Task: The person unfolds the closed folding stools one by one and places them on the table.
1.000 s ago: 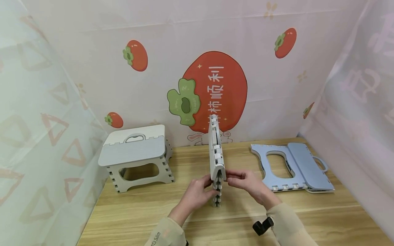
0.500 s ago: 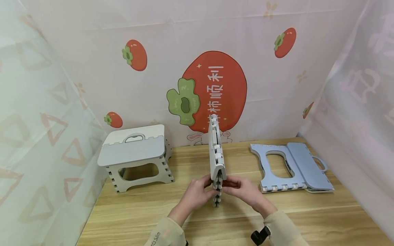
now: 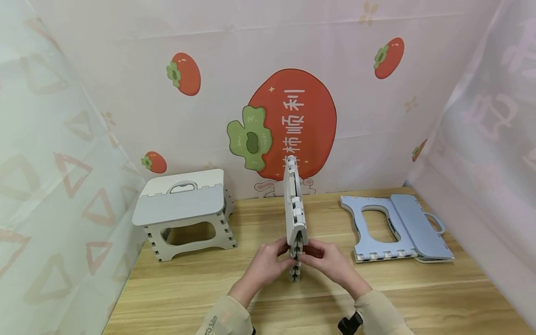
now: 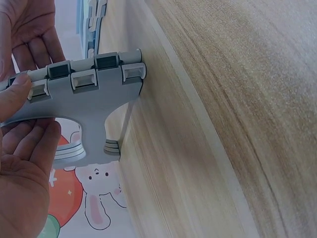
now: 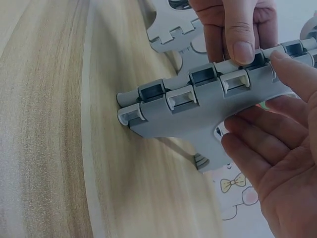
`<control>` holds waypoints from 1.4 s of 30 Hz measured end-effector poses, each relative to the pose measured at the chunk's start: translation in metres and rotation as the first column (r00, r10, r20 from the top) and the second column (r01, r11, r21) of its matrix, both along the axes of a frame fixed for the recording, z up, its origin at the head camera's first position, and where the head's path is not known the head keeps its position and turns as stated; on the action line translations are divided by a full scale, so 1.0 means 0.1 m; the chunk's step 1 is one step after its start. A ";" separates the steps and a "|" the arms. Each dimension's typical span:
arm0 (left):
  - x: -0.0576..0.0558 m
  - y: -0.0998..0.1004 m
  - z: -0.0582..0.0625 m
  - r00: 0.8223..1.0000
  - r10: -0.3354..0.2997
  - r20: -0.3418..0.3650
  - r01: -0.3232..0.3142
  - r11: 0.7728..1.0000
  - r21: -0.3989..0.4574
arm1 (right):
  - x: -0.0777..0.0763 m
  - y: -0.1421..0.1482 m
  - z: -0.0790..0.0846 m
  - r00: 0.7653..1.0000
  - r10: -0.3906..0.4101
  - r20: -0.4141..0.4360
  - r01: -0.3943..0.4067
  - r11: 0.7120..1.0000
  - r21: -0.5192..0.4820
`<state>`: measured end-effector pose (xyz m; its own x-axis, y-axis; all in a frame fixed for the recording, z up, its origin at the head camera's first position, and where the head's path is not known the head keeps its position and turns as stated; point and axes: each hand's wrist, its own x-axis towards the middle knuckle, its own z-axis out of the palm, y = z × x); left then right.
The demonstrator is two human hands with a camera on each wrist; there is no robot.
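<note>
A folded grey-and-white folding stool [image 3: 294, 200] stands upright on the table in the head view, its narrow hinged edge turned towards me. From the left side my left hand [image 3: 268, 263] grips its lower leg part. My right hand [image 3: 328, 261] grips the same part from the right, opposite the left one. In the left wrist view, the left thumb [image 4: 16, 94] presses the hinge edge while the fingers lie along the leg panel. The right wrist view has the right thumb [image 5: 290, 69] at the hinges, with the fingers [image 5: 257, 139] along the panel's flat side.
An unfolded grey-and-white stool [image 3: 184, 204] stands at the left. At the right, a folded blue stool [image 3: 378, 223] lies flat with its handle outward. Fabric walls printed with persimmons [image 3: 293, 125] border the wooden table [image 3: 188, 288] at the back and sides.
My right hand has shifted left along the stool, its thumb now at the hinge edge. The left hand and the stool have stayed in place.
</note>
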<state>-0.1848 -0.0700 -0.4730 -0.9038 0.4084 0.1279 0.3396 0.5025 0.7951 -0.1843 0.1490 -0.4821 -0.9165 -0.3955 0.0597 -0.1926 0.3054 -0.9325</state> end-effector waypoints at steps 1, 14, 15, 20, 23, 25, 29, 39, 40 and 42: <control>0.00 0.00 0.00 1.000 0.000 0.000 0.000 1.000 -0.001 | 0.00 0.00 0.00 1.000 -0.005 -0.008 0.005 1.000 0.007; -0.01 0.00 -0.01 1.000 -0.006 -0.004 0.006 1.000 0.005 | 0.01 -0.05 -0.01 0.996 -0.017 -0.084 0.019 1.000 0.019; -0.01 0.00 -0.01 1.000 -0.005 -0.005 0.005 1.000 0.005 | 0.01 -0.05 -0.02 0.995 -0.017 -0.096 0.019 1.000 0.025; 0.00 -0.01 -0.01 1.000 -0.002 -0.011 0.002 1.000 0.002 | 0.00 -0.07 -0.04 0.983 0.004 -0.184 0.005 0.999 0.051; 0.00 -0.01 -0.01 1.000 0.002 -0.018 -0.002 1.000 -0.002 | 0.00 -0.08 -0.05 0.976 0.013 -0.216 -0.001 0.998 0.057; 0.00 -0.02 -0.01 1.000 0.004 -0.021 -0.004 1.000 -0.002 | 0.00 -0.08 -0.04 0.974 0.019 -0.228 -0.006 0.998 0.059; 0.00 -0.02 -0.01 1.000 0.003 -0.021 -0.003 1.000 -0.003 | 0.00 -0.08 -0.03 0.974 0.026 -0.227 -0.013 0.998 0.057; 0.00 -0.03 0.00 1.000 0.003 -0.001 -0.003 1.000 0.009 | -0.01 -0.06 -0.04 0.967 0.023 -0.254 -0.003 0.997 0.082; 0.01 -0.03 0.00 1.000 0.003 -0.001 -0.003 1.000 0.010 | -0.01 -0.06 -0.04 0.966 0.024 -0.258 -0.002 0.996 0.086; 0.01 -0.04 0.00 1.000 0.004 -0.002 -0.004 1.000 0.012 | -0.01 -0.05 -0.04 0.965 0.027 -0.259 -0.003 0.996 0.090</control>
<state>-0.1838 -0.0741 -0.4728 -0.9051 0.4033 0.1348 0.3394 0.4943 0.8003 -0.1855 0.1436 -0.4861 -0.8679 -0.4234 0.2596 -0.4301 0.3794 -0.8192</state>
